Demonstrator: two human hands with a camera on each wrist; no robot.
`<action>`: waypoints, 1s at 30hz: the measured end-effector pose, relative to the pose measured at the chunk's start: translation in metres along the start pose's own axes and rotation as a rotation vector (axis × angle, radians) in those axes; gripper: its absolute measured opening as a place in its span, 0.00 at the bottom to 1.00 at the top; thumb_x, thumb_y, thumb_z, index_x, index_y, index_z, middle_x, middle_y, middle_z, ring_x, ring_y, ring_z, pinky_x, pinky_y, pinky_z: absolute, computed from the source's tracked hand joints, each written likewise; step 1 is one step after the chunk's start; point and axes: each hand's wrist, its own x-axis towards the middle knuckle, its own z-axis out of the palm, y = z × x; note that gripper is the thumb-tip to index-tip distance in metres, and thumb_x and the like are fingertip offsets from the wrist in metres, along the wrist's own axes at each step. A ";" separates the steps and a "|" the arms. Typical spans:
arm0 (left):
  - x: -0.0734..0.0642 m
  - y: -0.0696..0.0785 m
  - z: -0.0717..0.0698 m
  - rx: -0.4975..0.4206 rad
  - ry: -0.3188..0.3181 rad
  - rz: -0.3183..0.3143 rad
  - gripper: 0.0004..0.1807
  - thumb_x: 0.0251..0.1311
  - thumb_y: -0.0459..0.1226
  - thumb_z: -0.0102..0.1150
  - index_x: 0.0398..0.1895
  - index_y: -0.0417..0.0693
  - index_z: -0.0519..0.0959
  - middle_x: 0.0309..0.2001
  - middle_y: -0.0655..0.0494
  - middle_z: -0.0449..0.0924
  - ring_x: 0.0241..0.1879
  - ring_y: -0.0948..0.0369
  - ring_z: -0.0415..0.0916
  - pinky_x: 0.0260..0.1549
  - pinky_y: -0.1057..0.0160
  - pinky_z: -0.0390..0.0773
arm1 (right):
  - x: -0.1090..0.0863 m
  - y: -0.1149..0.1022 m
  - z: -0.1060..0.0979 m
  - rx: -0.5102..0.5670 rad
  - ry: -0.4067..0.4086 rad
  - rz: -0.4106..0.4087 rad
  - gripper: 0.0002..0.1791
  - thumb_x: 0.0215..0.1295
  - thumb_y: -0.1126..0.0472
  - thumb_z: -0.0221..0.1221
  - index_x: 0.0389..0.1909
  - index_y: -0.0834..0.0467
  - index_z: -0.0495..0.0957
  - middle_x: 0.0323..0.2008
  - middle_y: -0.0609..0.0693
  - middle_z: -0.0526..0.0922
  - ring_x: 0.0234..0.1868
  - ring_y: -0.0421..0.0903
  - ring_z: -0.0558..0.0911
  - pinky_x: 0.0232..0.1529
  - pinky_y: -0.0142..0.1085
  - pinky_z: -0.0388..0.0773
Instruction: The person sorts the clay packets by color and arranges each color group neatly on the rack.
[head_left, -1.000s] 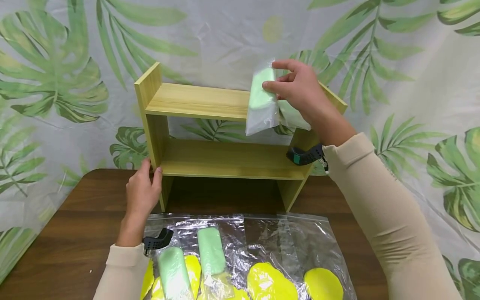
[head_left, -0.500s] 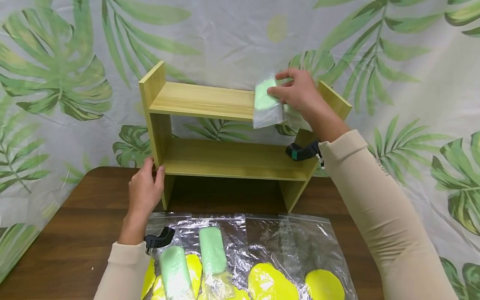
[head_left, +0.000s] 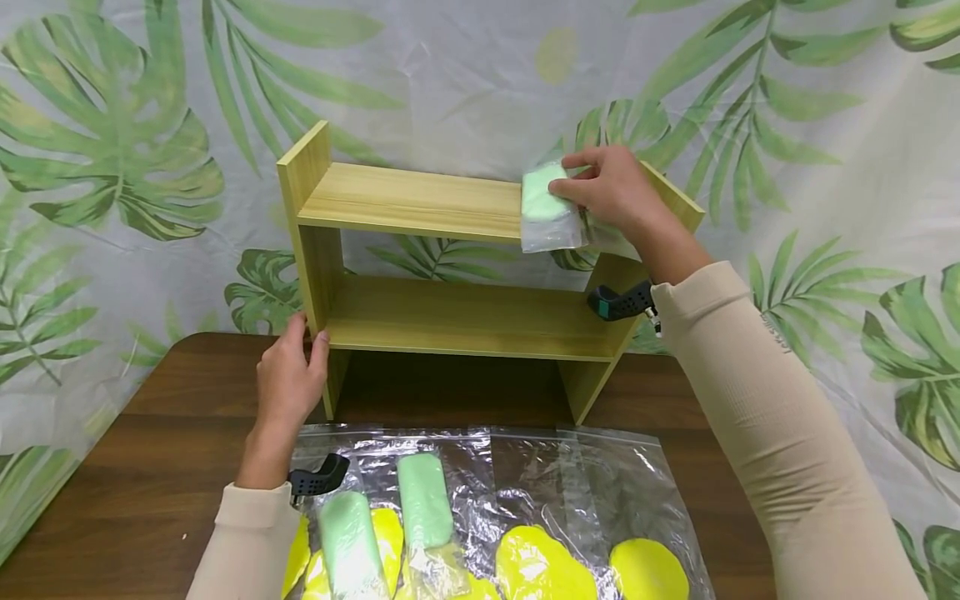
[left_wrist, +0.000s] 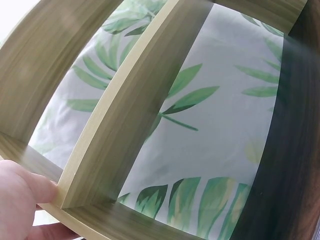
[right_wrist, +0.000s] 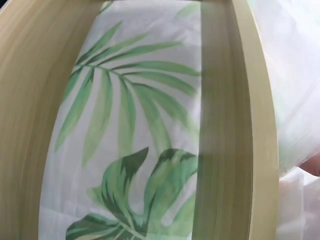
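Note:
My right hand (head_left: 611, 187) pinches a light green slab in a clear plastic bag (head_left: 546, 193) between thumb and fingers, at the right part of the wooden shelf's top board (head_left: 420, 200). The bag's clear end hangs over the board's front edge. More clear plastic shows under the hand, largely hidden. In the right wrist view only blurred plastic (right_wrist: 297, 100) and a bit of finger appear at the right edge. My left hand (head_left: 291, 375) grips the shelf's left side panel (head_left: 306, 258); the left wrist view shows the thumb (left_wrist: 25, 190) at its front edge.
In front of the shelf a large clear zip bag (head_left: 630, 475) lies on the dark wooden table (head_left: 150, 467). On it are two bagged green slabs (head_left: 424, 500) and several yellow flat pieces (head_left: 543, 567). A leaf-patterned cloth (head_left: 465, 75) hangs behind.
My right hand has lowered the bagged green slab from above the top board and moved it slightly right. The left hand keeps its grip on the side panel.

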 end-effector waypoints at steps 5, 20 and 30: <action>0.000 0.000 0.000 -0.001 0.001 -0.001 0.18 0.70 0.38 0.50 0.55 0.34 0.70 0.39 0.34 0.81 0.37 0.36 0.78 0.36 0.38 0.70 | -0.001 0.000 0.000 -0.080 -0.003 -0.016 0.31 0.67 0.49 0.58 0.68 0.54 0.67 0.59 0.59 0.76 0.52 0.50 0.78 0.47 0.39 0.74; -0.001 0.001 -0.002 -0.008 0.003 -0.002 0.17 0.70 0.38 0.50 0.55 0.34 0.70 0.41 0.33 0.81 0.38 0.36 0.78 0.36 0.37 0.70 | 0.000 -0.005 0.006 -0.203 -0.030 -0.065 0.28 0.69 0.49 0.54 0.67 0.55 0.68 0.64 0.57 0.72 0.63 0.53 0.73 0.57 0.47 0.71; -0.001 0.000 -0.002 -0.003 -0.006 -0.007 0.18 0.70 0.38 0.49 0.56 0.34 0.70 0.42 0.33 0.80 0.39 0.36 0.78 0.36 0.37 0.70 | 0.001 -0.007 0.008 -0.282 -0.034 -0.089 0.23 0.70 0.50 0.52 0.57 0.60 0.77 0.47 0.57 0.82 0.45 0.51 0.79 0.46 0.44 0.74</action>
